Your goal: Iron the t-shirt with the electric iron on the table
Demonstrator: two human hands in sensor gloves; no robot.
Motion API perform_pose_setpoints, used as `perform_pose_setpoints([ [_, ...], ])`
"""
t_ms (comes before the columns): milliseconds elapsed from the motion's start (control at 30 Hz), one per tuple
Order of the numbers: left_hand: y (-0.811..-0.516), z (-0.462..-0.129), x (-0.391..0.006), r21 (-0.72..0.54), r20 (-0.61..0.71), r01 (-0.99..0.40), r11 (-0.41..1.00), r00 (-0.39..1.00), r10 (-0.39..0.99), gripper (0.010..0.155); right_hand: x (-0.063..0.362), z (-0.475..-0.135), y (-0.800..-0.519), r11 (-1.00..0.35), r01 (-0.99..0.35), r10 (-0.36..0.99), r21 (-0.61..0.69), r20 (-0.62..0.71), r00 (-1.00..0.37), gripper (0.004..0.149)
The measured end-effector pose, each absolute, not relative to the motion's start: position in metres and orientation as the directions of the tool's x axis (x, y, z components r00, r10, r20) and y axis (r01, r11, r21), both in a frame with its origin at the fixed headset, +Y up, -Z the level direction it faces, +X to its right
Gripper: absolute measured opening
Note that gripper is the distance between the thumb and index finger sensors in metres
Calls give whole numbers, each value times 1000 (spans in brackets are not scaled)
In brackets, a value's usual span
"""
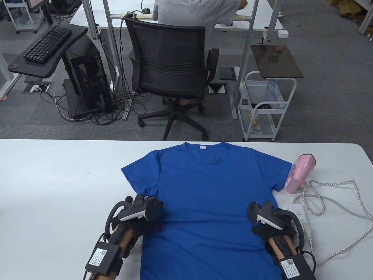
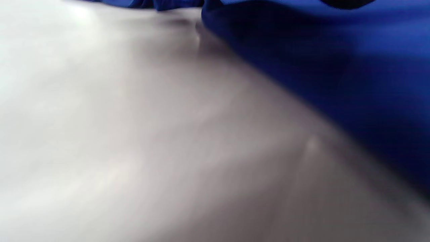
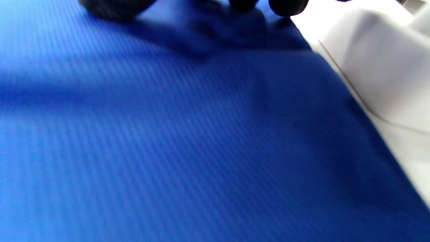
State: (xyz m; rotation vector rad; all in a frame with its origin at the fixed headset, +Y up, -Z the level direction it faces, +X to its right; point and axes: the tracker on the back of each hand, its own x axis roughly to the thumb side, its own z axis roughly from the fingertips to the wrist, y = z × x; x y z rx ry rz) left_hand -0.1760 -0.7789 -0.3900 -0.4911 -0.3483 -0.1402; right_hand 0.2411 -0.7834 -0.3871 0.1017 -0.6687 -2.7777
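Observation:
A blue t-shirt lies flat, front up, on the white table, collar away from me. A pink electric iron stands by the shirt's right sleeve, untouched. My left hand rests at the shirt's left side edge below the sleeve; its fingers are hidden under the tracker. My right hand rests on the shirt's right side edge. In the right wrist view its dark fingertips lie apart on the blue cloth. The left wrist view shows the shirt's edge and bare table.
The iron's braided cord loops over the table's right part, beside a white box close to my right hand. Beyond the table's far edge are an office chair and a white cart.

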Motion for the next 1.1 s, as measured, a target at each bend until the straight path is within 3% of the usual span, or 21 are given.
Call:
perform_pose_setpoints([
  [100,-789,-386,-181,-472,359,228,852,932,-51,87,246,-389,-783,-862,207,-252,462,-37,-967,82],
  [367,-793,-398,-167,-545,326,211,812,945,-27,95,253,-394,-783,-848,228,-298,478,-75,-952,83],
  [467,-794,-395,-170,-536,334,206,819,942,-19,94,248,-390,-779,-865,287,-329,412,-32,-944,81],
  [567,-794,-388,-177,-505,368,224,834,929,-26,91,238,-385,-776,-899,262,-276,350,12,-961,79],
  [667,-792,-380,-186,-497,349,194,846,937,-10,89,228,-380,-779,-883,227,-221,411,62,-973,82],
  [767,-793,-370,-196,-528,338,207,824,941,-20,88,229,-382,-783,-852,249,-263,461,36,-964,85],
  [833,-795,-366,-202,-529,345,216,821,938,-24,87,230,-382,-783,-866,198,-212,460,21,-977,86],
  [933,-803,-366,-210,-533,354,189,825,935,14,86,234,-383,-773,-919,167,-169,357,24,-985,85],
  [1100,-805,-368,-216,-558,340,156,815,939,53,87,266,-390,-724,-989,-148,144,7,-182,-973,75],
])
